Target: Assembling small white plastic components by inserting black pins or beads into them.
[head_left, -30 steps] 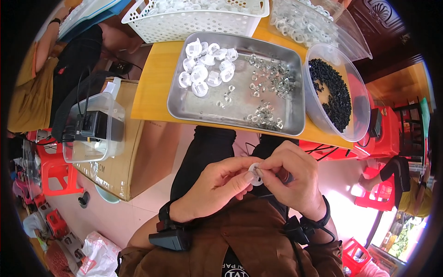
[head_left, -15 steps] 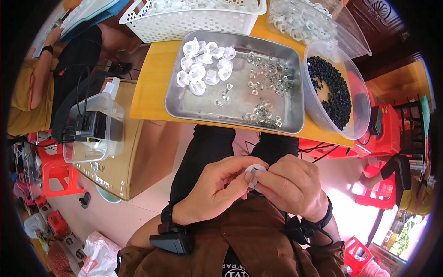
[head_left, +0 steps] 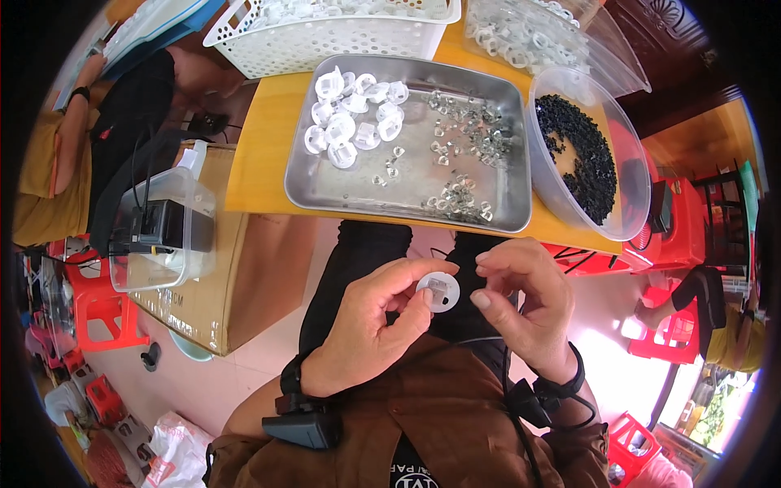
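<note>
A yellow worktop (head_left: 259, 146) stretches beyond the fingers (head_left: 407, 272). From left to right: a cardboard box (head_left: 264, 260), left of the fingers; white caps (head_left: 342, 128), beyond them in the left part of a metal tray (head_left: 350, 192); the left hand (head_left: 366, 321), thumb and index finger pinched on a white disc (head_left: 440, 291); the disc itself, at those fingertips, apart from the tray and near the right fingers; clear pieces (head_left: 480, 142), in the tray's right part beyond the disc; the right hand (head_left: 533, 305), thumb and index finger parted, nothing visible between them; a tub (head_left: 556, 198) of black pieces (head_left: 598, 163), beyond the right fingers. The disc appears light and stiff, probably smooth enough to slip; its rim offers the likeliest hold, gently pinched.
</note>
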The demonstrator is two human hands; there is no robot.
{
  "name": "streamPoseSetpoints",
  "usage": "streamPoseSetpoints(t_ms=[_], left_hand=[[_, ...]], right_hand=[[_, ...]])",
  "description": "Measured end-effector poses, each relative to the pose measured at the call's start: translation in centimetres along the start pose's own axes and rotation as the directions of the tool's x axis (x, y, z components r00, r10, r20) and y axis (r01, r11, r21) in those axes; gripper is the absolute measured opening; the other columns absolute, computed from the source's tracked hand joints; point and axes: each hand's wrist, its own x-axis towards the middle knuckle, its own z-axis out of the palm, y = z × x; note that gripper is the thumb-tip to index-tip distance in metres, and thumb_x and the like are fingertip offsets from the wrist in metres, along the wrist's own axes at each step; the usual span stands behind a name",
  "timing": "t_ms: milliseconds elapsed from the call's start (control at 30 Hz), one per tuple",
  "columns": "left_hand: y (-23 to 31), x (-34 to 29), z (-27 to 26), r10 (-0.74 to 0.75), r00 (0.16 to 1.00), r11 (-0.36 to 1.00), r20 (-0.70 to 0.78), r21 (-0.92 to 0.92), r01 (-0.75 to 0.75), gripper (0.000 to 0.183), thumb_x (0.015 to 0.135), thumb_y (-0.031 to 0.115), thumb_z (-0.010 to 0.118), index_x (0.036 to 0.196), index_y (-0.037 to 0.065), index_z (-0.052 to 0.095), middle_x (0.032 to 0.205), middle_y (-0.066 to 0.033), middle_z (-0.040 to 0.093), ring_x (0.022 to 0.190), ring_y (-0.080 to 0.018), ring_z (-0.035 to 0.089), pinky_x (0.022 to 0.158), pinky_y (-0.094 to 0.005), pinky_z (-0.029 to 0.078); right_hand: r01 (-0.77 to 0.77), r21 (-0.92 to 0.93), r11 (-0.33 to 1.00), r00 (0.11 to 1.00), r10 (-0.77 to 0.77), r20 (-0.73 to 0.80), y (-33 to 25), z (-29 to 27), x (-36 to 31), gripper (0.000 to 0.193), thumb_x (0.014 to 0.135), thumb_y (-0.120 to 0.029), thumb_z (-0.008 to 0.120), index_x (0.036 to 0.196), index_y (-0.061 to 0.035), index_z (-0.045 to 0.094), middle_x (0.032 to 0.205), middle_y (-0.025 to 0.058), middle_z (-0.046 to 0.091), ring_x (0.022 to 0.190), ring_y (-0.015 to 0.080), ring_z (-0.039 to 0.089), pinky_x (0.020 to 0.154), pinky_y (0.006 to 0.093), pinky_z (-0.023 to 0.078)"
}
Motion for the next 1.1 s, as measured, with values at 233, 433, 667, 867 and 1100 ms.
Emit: streamPoseSetpoints(t_ms=[233, 433, 667, 867, 1100], left_hand=[[0.3, -0.1, 0.5, -0.075, 0.997, 0.974, 0.033, -0.213, 0.080, 0.025, 0.095, 0.007, 0.049, 0.119, 0.000, 0.052, 0.091, -0.0025, 0.057, 0.073, -0.0035, 0.053, 0.065, -0.0186, 0.047], [0.1, 0.0, 0.1, -0.064, 0.995, 0.993, 0.074, -0.097, 0.072, 0.027, 0.097, 0.013, 0.049, 0.120, -0.002, 0.051, 0.105, -0.0069, 0.059, 0.078, -0.0077, 0.056, 0.068, -0.0215, 0.049], [-0.1, 0.0, 0.0, -0.061, 0.996, 0.996, 0.062, -0.056, 0.065, 0.028, 0.096, 0.008, 0.049, 0.122, -0.003, 0.050, 0.107, -0.0067, 0.058, 0.088, -0.0087, 0.057, 0.076, -0.0227, 0.051], [-0.6, 0.1, 0.7, 0.077, 0.997, 0.997, -0.029, -0.030, -0.077, 0.024, 0.092, 0.004, 0.055, 0.116, -0.001, 0.056, 0.094, -0.0077, 0.060, 0.078, -0.0099, 0.059, 0.070, -0.0224, 0.050], [-0.2, 0.1, 0.4, 0.112, 0.994, 0.980, -0.004, 0.166, -0.110, 0.025, 0.088, 0.000, 0.059, 0.114, -0.001, 0.058, 0.093, -0.0115, 0.060, 0.080, -0.0148, 0.062, 0.071, -0.0244, 0.050]], right_hand=[[0.284, -0.138, 0.949, 0.959, -0.281, 0.040, 0.0, 0.4, 0.8, 0.034, 0.064, -0.003, 0.078, 0.095, -0.0100, 0.067, 0.090, 0.0057, 0.059, 0.066, 0.0180, 0.059, 0.053, 0.0275, 0.050], [0.520, -0.376, 0.767, 0.854, -0.482, 0.196, 0.4, -0.1, 1.1, 0.040, 0.063, -0.014, 0.078, 0.099, -0.0056, 0.063, 0.087, 0.0070, 0.058, 0.063, 0.0193, 0.057, 0.049, 0.0283, 0.047], [0.615, -0.568, 0.547, 0.785, -0.491, 0.377, -0.6, -0.6, 0.9, 0.039, 0.066, -0.012, 0.069, 0.103, -0.0015, 0.062, 0.088, 0.0043, 0.056, 0.069, 0.0154, 0.057, 0.052, 0.0252, 0.046], [0.653, -0.636, 0.411, 0.744, -0.504, 0.438, -0.9, -0.4, 0.7, 0.042, 0.064, -0.012, 0.067, 0.103, 0.0009, 0.062, 0.086, 0.0046, 0.054, 0.069, 0.0137, 0.055, 0.051, 0.0230, 0.043], [0.549, -0.594, 0.588, 0.836, -0.386, 0.390, -1.3, 0.1, 0.2, 0.039, 0.063, -0.008, 0.065, 0.100, 0.0035, 0.061, 0.084, 0.0065, 0.053, 0.064, 0.0148, 0.054, 0.048, 0.0245, 0.044]])
